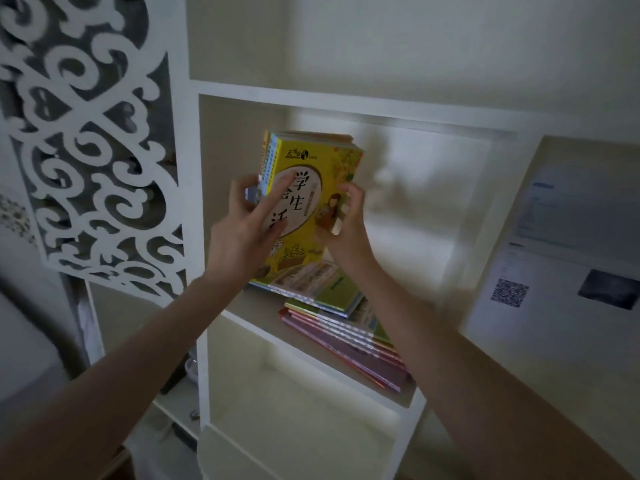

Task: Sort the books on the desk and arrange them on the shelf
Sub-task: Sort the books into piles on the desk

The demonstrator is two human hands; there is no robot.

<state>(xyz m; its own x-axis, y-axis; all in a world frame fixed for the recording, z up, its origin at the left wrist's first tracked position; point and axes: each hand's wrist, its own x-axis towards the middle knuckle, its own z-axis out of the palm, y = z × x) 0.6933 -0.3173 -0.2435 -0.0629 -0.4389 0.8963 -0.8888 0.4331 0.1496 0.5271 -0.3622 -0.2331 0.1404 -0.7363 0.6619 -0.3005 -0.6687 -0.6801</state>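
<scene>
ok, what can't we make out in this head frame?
- Upright books: exact count unclear; the yellow front cover hides those behind, and both hands cover part of it.
- Left hand and right hand: palms pressed to the books, contact hidden.
- Flat stack: titles too blurred and small; its back end sits under the upright books.
- Paper with QR code: text blurred, right side cut by the frame edge.
- The desk: not in view.

A home room, likely a study corner. A white shelf (pixel 311 98) fills mid-frame, a carved screen (pixel 93 140) upper left, children's books (pixel 311 202) centre.
</scene>
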